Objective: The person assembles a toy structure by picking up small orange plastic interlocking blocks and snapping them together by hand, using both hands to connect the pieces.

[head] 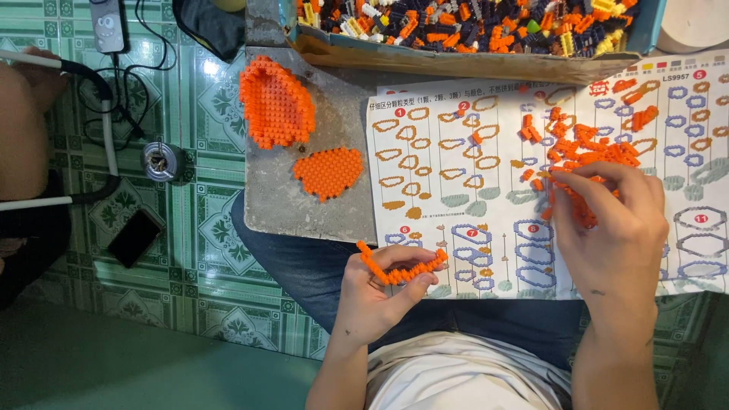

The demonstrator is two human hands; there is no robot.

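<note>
My left hand (376,292) holds a curved strip of small orange bricks (402,267) just below the edge of a printed instruction sheet (456,190). My right hand (611,228) rests palm down on the sheet, its fingers closed around loose orange bricks (588,148) at the edge of a scattered pile. Two built orange brick shapes lie on a grey board (281,197): a larger hollow one (275,102) and a smaller flat one (329,173).
A cardboard box (456,62) full of mixed small bricks stands at the top. On the green tiled floor to the left lie a dark phone (134,238), a round metal tin (161,162) and cables. Another person's arm (19,129) shows at the left edge.
</note>
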